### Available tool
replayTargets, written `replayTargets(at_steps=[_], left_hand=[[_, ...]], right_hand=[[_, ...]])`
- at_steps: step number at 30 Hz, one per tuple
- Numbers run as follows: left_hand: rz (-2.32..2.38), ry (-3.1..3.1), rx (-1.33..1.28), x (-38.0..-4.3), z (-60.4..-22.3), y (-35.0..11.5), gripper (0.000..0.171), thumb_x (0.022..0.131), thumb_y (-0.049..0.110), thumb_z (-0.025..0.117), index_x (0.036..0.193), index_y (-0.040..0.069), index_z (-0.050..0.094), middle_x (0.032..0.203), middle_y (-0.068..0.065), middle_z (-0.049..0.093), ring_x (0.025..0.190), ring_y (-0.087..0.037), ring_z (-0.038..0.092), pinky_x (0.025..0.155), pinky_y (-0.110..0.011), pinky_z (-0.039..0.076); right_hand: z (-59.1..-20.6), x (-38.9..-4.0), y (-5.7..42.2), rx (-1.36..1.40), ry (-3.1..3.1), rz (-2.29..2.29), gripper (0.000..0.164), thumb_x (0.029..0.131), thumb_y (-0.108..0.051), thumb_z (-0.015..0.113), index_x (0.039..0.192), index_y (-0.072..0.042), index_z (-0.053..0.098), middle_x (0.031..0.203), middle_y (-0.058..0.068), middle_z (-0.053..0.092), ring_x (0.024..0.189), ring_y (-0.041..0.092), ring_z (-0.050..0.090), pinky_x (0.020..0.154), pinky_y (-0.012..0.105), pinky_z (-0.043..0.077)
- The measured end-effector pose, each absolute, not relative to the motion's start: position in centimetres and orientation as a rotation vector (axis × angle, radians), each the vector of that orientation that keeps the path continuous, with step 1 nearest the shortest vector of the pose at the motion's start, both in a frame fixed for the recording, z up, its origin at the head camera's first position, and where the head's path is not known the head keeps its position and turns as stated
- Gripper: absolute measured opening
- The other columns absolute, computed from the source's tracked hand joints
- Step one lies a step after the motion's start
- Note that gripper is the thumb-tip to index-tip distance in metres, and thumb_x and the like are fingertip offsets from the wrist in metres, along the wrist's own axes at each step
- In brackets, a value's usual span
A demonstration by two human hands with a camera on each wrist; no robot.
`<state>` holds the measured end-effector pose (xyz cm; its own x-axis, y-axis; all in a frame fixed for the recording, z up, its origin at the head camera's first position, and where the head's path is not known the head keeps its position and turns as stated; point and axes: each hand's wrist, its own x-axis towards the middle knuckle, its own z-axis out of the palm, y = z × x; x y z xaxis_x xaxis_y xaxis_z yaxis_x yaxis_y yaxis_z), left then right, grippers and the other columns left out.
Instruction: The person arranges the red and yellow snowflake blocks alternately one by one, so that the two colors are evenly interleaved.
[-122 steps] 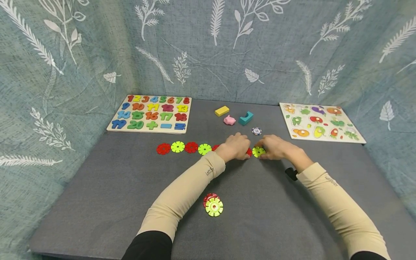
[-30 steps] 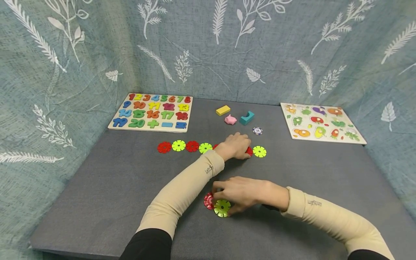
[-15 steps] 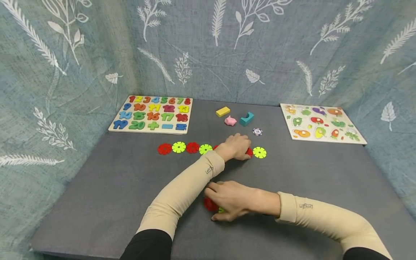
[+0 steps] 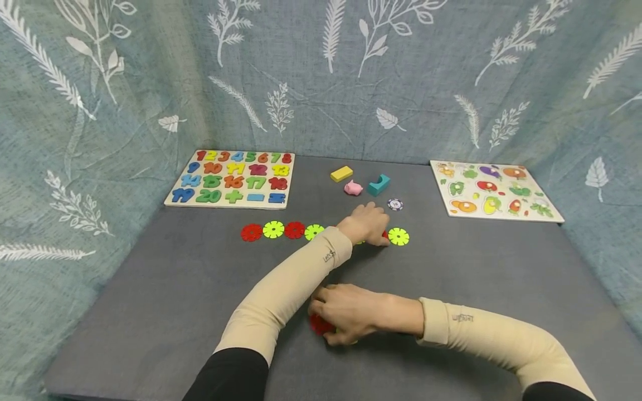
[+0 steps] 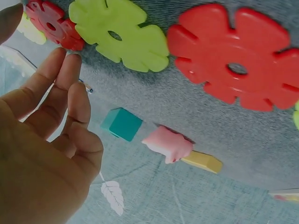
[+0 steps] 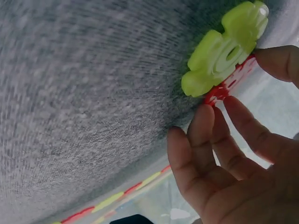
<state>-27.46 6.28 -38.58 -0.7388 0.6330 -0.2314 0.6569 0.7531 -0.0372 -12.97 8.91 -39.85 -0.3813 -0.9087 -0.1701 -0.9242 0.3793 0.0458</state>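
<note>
Red and yellow-green slotted plastic discs lie in an alternating row on the table. My left hand rests at the row's right part, hiding some discs. In the left wrist view its thumb and fingertips sit on either side of a red slotted disc, next to a yellow-green disc. At the row's right end lies another yellow-green disc. Nearer me, my right hand pinches a loose red slotted disc between thumb and fingers. A loose yellow-green disc overlaps it, mostly hidden in the head view.
A number puzzle board stands back left and a vegetable puzzle board back right. Between them are a yellow block, a pink pig, a teal arch block and a poker chip. A patterned curtain hangs behind.
My right hand has left the row's end disc and come down to the loose pair, shifting left and taking hold of the red disc. My left hand stays in place.
</note>
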Motion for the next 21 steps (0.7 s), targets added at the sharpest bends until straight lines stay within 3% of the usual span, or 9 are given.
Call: replayTargets(at_steps=[12, 16, 21], left_hand=[[-0.202, 2.734, 1.103, -27.6, -38.7, 7.9, 0.054, 0.09, 0.054, 0.058, 0.13, 0.017, 0.057, 0.137, -0.003, 0.054, 0.118, -0.021, 0.048, 0.1, -0.039, 0.042], [-0.194, 2.712, 1.134, -27.6, -38.8, 8.3, 0.053, 0.092, 0.053, 0.057, 0.13, 0.017, 0.058, 0.139, -0.003, 0.052, 0.122, -0.022, 0.047, 0.1, -0.039, 0.041], [-0.184, 2.711, 1.147, -27.6, -39.0, 8.5, 0.049, 0.092, 0.052, 0.057, 0.126, 0.017, 0.06, 0.133, -0.002, 0.055, 0.119, -0.021, 0.049, 0.097, -0.038, 0.043]], right_hand=[[-39.9, -13.0, 8.3, -1.718, 2.45, 0.148, 0.045, 0.074, -0.033, 0.073, 0.114, -0.017, 0.061, 0.101, -0.005, 0.062, 0.088, 0.007, 0.056, 0.079, 0.019, 0.046], [-40.1, -12.8, 8.3, -1.726, 2.443, 0.132, 0.048, 0.071, -0.031, 0.074, 0.114, -0.016, 0.06, 0.1, -0.005, 0.061, 0.087, 0.007, 0.055, 0.078, 0.019, 0.046], [-40.1, -12.5, 8.4, -1.756, 2.442, 0.141, 0.053, 0.07, -0.03, 0.074, 0.118, -0.015, 0.058, 0.105, -0.004, 0.062, 0.092, 0.007, 0.057, 0.087, 0.021, 0.047]])
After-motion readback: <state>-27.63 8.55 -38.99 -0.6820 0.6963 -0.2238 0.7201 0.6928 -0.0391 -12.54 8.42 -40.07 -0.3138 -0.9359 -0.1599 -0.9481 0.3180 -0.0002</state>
